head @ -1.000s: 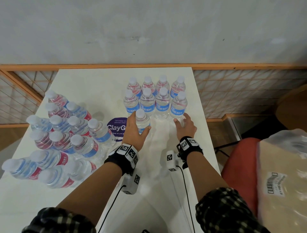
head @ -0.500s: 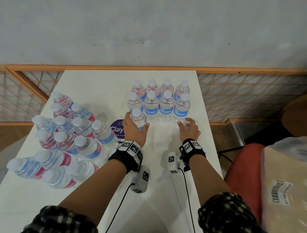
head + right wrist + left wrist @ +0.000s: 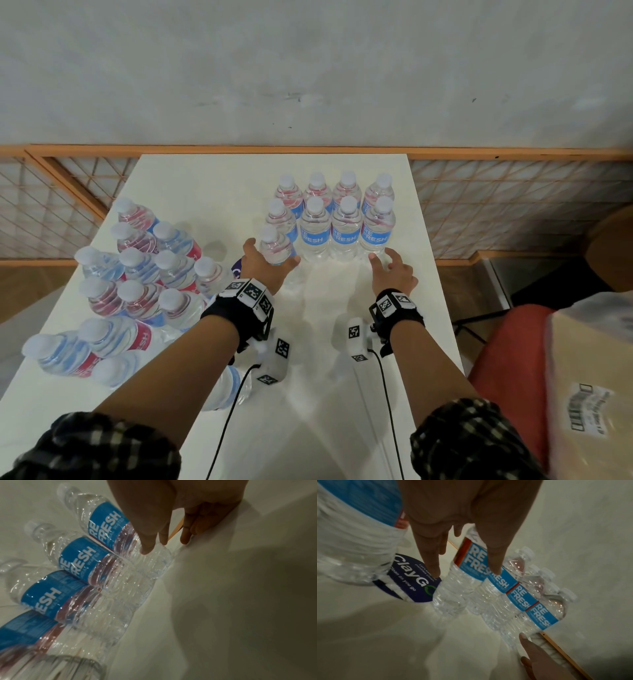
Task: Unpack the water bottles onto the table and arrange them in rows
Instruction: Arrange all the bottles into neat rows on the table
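A white desk [image 3: 212, 185] is standing with its far edge against a pale, scuffed wall [image 3: 308, 68], and a wooden rail [image 3: 513, 154] with lattice panels is running along behind it. A person in checked sleeves is reaching both hands over the desk.

The left hand [image 3: 263, 267] is grasping an upright water bottle [image 3: 274, 245], thumb on one side and fingers on the other, just in front of the arranged rows [image 3: 342, 212]. Those rows are standing near the far right corner of the desk, two lines of four, caps up, blue labels facing the person. The held bottle is sitting at the left end of a third line, touching or almost touching the bottle behind it.

The right hand [image 3: 394, 274] is lying released, fingers spread, with a fingertip touching the base of the rightmost front bottle [image 3: 378, 229] near the right edge.

A cluster of unsorted bottles [image 3: 137, 270] is crowding the left side of the desk, some leaning or lying down. A round purple sticker [image 3: 412, 580] is showing on the surface between the cluster and the left hand. Beside the right edge, a red seat [image 3: 507, 359] is carrying a wrapped cardboard box [image 3: 589, 377].
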